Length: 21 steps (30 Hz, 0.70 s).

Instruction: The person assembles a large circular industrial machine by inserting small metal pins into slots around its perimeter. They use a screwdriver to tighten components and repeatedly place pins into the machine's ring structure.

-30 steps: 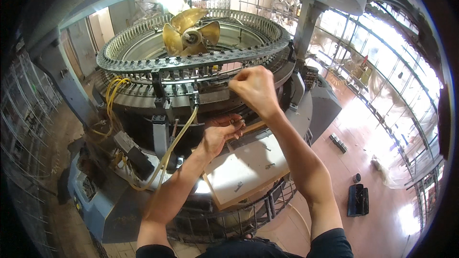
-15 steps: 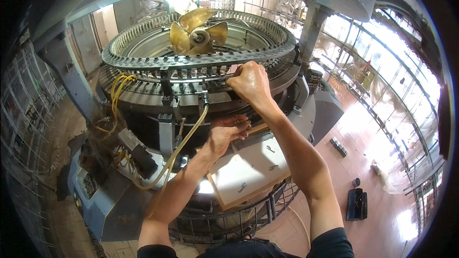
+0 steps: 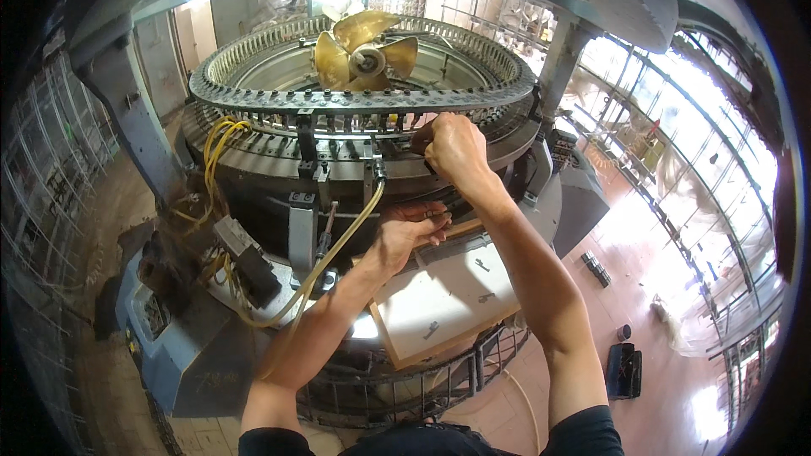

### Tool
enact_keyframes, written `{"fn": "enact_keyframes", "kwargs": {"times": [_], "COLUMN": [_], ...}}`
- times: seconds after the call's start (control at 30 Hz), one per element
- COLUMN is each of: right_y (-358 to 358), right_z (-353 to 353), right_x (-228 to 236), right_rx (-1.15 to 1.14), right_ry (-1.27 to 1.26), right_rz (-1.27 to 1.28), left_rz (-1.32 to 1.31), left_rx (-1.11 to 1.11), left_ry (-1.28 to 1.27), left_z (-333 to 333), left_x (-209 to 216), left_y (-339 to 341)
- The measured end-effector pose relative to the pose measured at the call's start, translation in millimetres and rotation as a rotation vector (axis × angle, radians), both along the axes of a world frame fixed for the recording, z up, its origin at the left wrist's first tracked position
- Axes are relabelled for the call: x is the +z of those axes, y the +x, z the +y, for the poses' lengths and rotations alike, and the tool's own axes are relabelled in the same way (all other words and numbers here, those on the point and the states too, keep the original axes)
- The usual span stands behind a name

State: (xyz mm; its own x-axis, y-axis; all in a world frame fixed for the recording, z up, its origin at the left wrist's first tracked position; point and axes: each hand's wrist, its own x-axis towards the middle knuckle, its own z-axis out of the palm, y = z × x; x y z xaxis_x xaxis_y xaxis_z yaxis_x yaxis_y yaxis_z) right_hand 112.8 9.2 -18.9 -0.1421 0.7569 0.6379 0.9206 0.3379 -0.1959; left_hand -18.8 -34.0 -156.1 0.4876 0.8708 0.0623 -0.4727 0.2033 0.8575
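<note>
A large round knitting machine stands before me, with a studded metal ring (image 3: 355,101) above its bed. My right hand (image 3: 456,148) is closed at the front right of the bed, just under the ring. Its fingertips are in shadow, so what they grip is hidden. Lower down, in front of the machine's dark side, my left hand (image 3: 410,232) is palm up with curled fingers. A tiny metallic-looking bit shows at its fingertips, too small to name. Beneath the hands, a wood-framed white board (image 3: 452,308) carries a few small metal parts (image 3: 484,295).
A brass-coloured fan (image 3: 367,55) sits inside the ring. A yellow hose (image 3: 346,245) runs down left of my left hand, beside a grey bracket (image 3: 302,232). Grey uprights (image 3: 135,118) flank the machine. On the tiled floor at right lies a black open box (image 3: 623,373).
The view has shifted slightly, so the machine appears a little farther right. My right hand's fingers have turned slightly down into shadow at the bed. My left hand keeps nearly the same pose.
</note>
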Motion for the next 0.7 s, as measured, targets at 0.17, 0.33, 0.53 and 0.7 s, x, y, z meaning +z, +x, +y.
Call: {"fn": "enact_keyframes", "kwargs": {"times": [0.17, 0.33, 0.53, 0.7], "right_y": [-2, 18, 45, 47], "right_z": [1, -67, -108, -100], "right_x": [7, -8, -55, -80], "right_rx": [0.004, 0.194, 0.120, 0.160], "right_ry": [-0.110, 0.210, -0.486, -0.428], "right_rz": [-0.087, 0.288, 0.591, 0.660], "left_rz": [0.001, -0.031, -0.065, -0.041], "left_rx": [0.020, 0.043, 0.019, 0.027], "left_ry": [-0.023, 0.013, -0.029, -0.022], "left_z": [0, 3, -1, -5], "left_x": [2, 0, 2, 8], "left_y": [0, -1, -1, 0]}}
